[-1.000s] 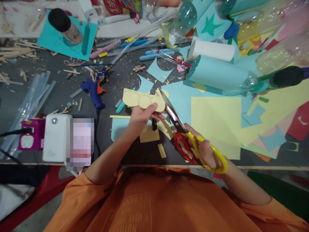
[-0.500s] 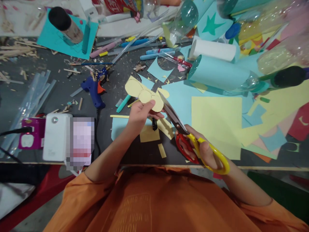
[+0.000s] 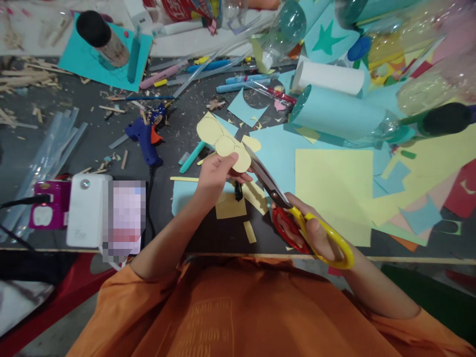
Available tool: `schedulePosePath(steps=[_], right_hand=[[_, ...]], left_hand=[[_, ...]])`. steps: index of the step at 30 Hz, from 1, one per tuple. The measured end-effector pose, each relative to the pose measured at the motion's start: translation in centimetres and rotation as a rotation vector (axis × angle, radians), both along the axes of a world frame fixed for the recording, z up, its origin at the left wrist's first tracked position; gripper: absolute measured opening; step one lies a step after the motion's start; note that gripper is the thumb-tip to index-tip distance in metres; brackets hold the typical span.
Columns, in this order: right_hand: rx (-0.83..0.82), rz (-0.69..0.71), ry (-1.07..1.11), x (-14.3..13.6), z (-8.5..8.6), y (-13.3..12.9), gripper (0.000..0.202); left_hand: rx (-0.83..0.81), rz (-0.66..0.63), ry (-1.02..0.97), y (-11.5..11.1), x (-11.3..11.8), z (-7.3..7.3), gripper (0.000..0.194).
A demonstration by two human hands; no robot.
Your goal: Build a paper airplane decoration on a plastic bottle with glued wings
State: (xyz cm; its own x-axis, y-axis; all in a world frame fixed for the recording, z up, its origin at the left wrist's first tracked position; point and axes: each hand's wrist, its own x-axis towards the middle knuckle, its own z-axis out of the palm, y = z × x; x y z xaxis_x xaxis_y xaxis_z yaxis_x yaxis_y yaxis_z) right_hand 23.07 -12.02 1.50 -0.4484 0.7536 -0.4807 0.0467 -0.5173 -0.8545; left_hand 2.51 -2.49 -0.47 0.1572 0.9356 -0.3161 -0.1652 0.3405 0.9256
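Left grip (image 3: 213, 174) pinching yellow cutout (image 3: 224, 145) at its lower lobe, right grip (image 3: 317, 234) clasping scissors (image 3: 274, 192)

Between the forearms (image 3: 174, 220) there is room to pass over the dark surface (image 3: 208, 235). The scissors (image 3: 274, 193) bar the way rightward; farther back, pens (image 3: 238, 87) and the blue-wrapped bottle (image 3: 334, 109) block a low reach.

The glue gun (image 3: 144, 141) lies left (scissors (image 3: 275, 194) right).
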Motion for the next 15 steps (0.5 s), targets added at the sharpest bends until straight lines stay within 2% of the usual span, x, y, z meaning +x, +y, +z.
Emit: schedulePosePath(steps=[3, 8, 15], right_hand=[[-0.026, -0.034, 0.052, 0.03, 0.01, -0.03, 0.076], [0.002, -0.066, 0.015, -0.01, 0.12, -0.05, 0.076], [0.029, -0.04, -0.051, 0.09, 0.0, -0.09, 0.075]], left_hand=[[0.0, 0.013, -0.01, 0.03, 0.01, 0.11, 0.031], [0.016, 0.01, 0.001, 0.05, -0.07, 0.1, 0.034], [0.013, 0.032, 0.016, 0.12, -0.06, 0.27, 0.034]])
